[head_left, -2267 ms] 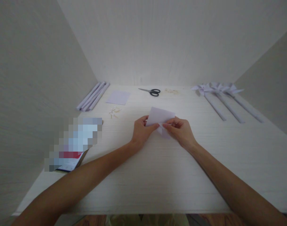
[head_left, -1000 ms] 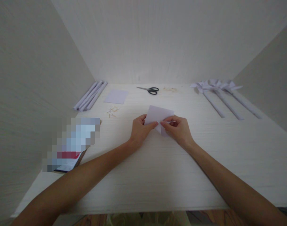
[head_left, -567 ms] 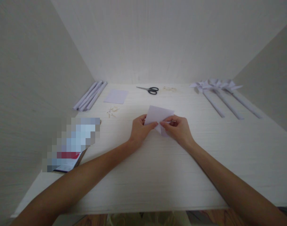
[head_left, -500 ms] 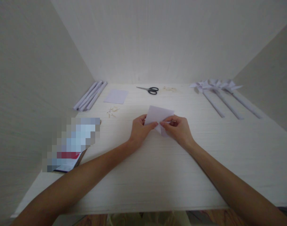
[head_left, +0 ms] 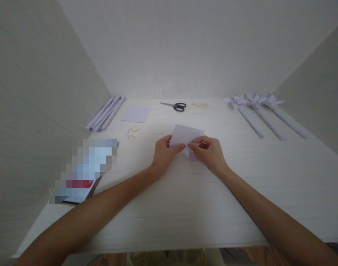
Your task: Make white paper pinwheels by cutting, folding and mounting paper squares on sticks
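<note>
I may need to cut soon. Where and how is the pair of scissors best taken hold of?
Probably by the black handle loops, at the right end of the scissors. They lie flat on the table with blades closed and pointing left, so come from above and the right, away from the tips.

Dim, soft overhead light, brightest on the far tabletop (head_left: 185, 118); wide-angle stretching and blur toward edges.

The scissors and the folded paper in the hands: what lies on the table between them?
Nothing: the head view shows bare table between the scissors and the folded paper.
</note>
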Motion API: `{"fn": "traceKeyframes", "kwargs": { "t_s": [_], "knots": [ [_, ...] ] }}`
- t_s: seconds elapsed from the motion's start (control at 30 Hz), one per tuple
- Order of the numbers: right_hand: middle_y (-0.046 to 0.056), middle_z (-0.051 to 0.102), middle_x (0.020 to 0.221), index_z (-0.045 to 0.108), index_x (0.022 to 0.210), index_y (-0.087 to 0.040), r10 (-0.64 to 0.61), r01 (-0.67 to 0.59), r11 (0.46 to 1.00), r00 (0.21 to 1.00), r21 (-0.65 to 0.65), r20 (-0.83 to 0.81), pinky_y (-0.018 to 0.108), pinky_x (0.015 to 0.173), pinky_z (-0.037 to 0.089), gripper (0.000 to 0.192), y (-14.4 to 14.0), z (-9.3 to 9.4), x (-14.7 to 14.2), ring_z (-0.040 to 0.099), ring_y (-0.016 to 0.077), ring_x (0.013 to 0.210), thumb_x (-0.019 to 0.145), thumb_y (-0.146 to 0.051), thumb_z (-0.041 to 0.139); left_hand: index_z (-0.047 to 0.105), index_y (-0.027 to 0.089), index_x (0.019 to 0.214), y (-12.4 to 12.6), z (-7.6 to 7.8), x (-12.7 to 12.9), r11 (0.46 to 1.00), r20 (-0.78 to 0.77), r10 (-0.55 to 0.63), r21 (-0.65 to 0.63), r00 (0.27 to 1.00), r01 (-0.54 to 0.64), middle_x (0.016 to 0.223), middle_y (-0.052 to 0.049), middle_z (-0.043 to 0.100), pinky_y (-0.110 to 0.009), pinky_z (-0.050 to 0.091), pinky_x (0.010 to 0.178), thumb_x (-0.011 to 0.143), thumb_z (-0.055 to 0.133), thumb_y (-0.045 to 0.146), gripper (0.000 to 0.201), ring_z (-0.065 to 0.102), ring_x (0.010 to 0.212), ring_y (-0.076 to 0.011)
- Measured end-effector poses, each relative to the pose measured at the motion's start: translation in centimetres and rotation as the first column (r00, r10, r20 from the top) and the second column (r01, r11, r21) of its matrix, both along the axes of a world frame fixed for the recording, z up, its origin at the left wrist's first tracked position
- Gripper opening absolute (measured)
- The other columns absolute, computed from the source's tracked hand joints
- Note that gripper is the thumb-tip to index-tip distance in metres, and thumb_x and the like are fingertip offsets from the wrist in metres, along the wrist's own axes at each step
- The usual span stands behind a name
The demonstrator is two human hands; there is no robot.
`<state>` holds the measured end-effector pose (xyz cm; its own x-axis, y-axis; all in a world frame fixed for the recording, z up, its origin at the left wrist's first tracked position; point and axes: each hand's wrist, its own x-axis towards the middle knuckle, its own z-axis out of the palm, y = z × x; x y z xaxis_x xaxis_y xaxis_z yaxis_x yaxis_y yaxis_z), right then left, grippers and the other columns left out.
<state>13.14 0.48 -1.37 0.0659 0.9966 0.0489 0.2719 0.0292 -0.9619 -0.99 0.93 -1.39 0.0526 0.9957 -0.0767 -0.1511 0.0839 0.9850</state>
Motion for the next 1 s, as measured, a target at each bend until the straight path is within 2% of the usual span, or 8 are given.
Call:
{"fn": "traceKeyframes", "kwargs": {
  "t_s": [0.53,1.0],
  "knots": [
    [-0.004,0.046,0.041,0.059,0.062,-0.013,-0.041,0.041,0.999,0.999,0.012,0.030,0.019,0.034,0.023,0.020,-0.15,0.16,-0.17,0.035,0.0060,0.036,0.060,-0.033,0.063,0.061,0.012,0.088,-0.12,0.12,0.04,1.000,0.007,-0.018,-0.001,1.000,0.018,0.074,-0.004,0.067,-0.025,0.046,0.059,0.054,0.068,0.023,0.036,0.059,0.061,-0.0137],
    [0.001,0.055,0.055,0.059,0.060,-0.013,-0.091,0.073,0.987,0.988,0.144,0.122,0.021,0.040,0.034,0.016,-0.69,0.52,-0.69,0.045,0.0087,0.045,0.063,-0.028,0.061,0.063,0.013,0.085,-0.11,0.26,0.24,0.998,-0.031,0.052,0.021,0.998,-0.051,0.079,-0.003,0.067,-0.027,0.047,0.061,0.051,0.069,0.023,0.037,0.059,0.065,-0.0144]
  ]
}}
